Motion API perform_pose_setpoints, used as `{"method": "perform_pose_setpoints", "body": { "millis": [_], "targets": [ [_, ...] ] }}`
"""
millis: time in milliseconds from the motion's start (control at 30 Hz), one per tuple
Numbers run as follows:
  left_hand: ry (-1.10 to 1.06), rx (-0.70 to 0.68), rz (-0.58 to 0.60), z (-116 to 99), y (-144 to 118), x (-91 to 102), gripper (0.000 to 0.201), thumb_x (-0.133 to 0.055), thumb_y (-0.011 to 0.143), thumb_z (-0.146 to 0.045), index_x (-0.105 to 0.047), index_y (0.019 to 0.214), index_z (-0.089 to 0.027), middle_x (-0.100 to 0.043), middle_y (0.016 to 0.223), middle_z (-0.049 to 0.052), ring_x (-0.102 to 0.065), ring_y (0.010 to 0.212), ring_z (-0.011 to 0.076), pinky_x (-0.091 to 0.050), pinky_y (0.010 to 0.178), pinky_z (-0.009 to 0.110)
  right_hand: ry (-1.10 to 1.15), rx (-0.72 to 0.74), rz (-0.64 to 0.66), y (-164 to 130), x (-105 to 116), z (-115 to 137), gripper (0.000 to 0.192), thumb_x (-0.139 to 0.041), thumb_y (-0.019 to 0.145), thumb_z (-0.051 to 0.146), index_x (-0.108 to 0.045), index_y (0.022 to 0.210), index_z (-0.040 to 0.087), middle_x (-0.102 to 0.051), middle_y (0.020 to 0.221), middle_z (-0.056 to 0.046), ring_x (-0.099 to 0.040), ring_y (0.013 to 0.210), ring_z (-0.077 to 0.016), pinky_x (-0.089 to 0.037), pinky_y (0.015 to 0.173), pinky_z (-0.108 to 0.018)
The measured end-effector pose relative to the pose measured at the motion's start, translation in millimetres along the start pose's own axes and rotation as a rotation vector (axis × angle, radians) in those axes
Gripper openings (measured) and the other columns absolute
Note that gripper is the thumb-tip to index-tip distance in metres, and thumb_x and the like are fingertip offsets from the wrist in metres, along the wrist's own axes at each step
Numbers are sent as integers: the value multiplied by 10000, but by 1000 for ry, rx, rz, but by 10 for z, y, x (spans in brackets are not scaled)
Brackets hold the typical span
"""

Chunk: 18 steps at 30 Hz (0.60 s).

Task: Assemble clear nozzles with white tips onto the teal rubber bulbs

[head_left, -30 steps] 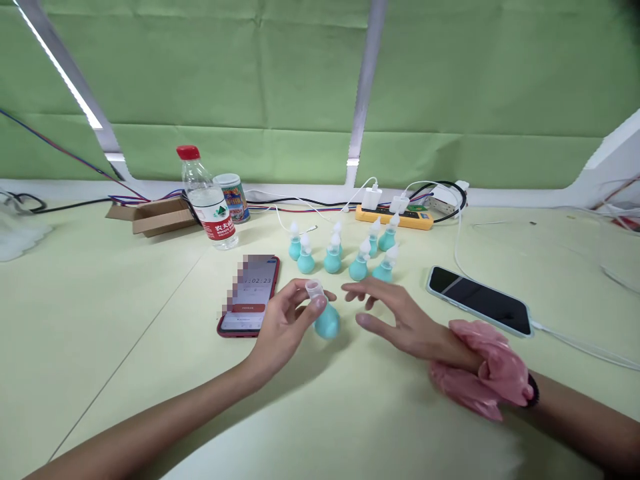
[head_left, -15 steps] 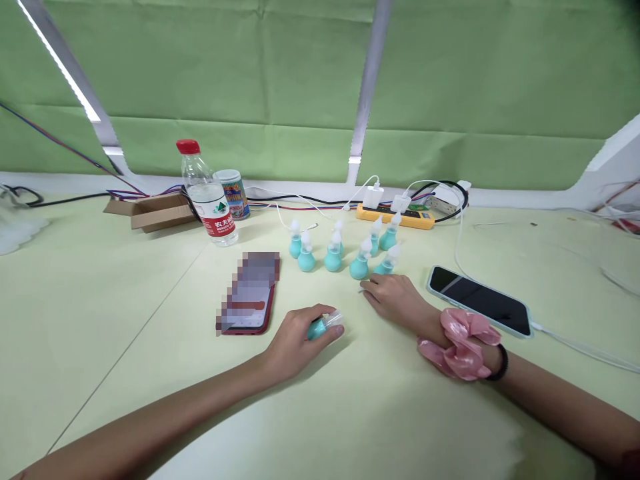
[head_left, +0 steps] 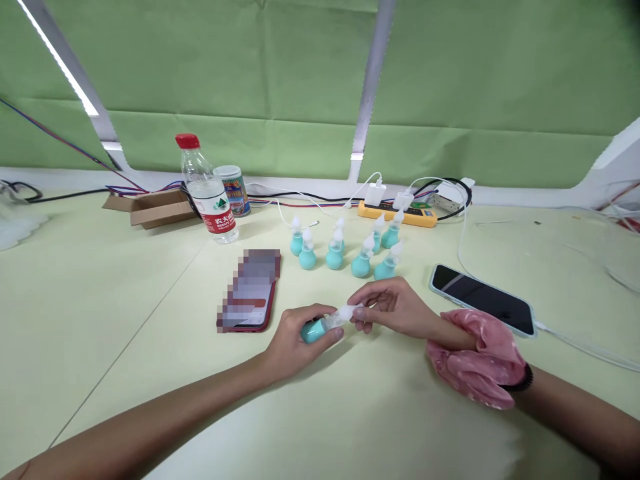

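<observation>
My left hand [head_left: 295, 337] is closed around a teal bulb nasal aspirator [head_left: 314, 331] with a clear neck, lying on its side and pointing right. A white soft nozzle tip [head_left: 346, 313] sits at the end of that neck. The thumb and fingers of my right hand [head_left: 387, 307] pinch the narrow end of this tip. Whether the tip is seated on the neck or only touching it, I cannot tell. Just beyond my hands several teal bulb aspirators [head_left: 361, 264] with white tips stand upright in a loose group.
A red-cased phone [head_left: 250, 293] lies left of my hands, another phone [head_left: 483, 299] on a charging cable at the right. Behind are a water bottle [head_left: 213, 200], a can [head_left: 235, 190], an open cardboard box [head_left: 165, 210] and a yellow power strip [head_left: 397, 213] with cables.
My right hand has come up and left from the table beside the standing aspirators, bringing the white tip to the neck of the held aspirator. My left hand stays nearly in place.
</observation>
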<state>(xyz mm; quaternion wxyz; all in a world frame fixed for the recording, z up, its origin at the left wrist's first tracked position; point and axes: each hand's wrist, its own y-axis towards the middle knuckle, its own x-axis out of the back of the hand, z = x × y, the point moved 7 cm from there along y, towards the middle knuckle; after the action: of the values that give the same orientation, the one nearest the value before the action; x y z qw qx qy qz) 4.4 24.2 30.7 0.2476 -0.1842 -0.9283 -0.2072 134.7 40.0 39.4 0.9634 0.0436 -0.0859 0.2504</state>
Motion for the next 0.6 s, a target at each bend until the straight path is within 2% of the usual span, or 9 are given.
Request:
{"method": "perform_pose_setpoints", "body": {
  "millis": [300, 600],
  "targets": [
    [3, -19, -49, 8, 2, 23, 236, -573, 723, -309, -632, 844, -115, -664, 732, 56, -573, 607, 139, -438, 553, 226, -142, -73, 32, 17, 22, -27, 233, -619, 682, 297, -626, 799, 96, -615, 604, -37, -592, 503, -118, -522, 502, -246],
    [124, -181, -49, -22, -34, -29, 256, -554, 746, -304, -645, 891, -113, -585, 590, 37, -492, 500, 112, -400, 489, 232, -287, 20, 126, 4, 0, -50, 264, -605, 690, 293, -658, 884, 122, -651, 705, -62, -553, 492, -95, -499, 493, -229]
  ]
}}
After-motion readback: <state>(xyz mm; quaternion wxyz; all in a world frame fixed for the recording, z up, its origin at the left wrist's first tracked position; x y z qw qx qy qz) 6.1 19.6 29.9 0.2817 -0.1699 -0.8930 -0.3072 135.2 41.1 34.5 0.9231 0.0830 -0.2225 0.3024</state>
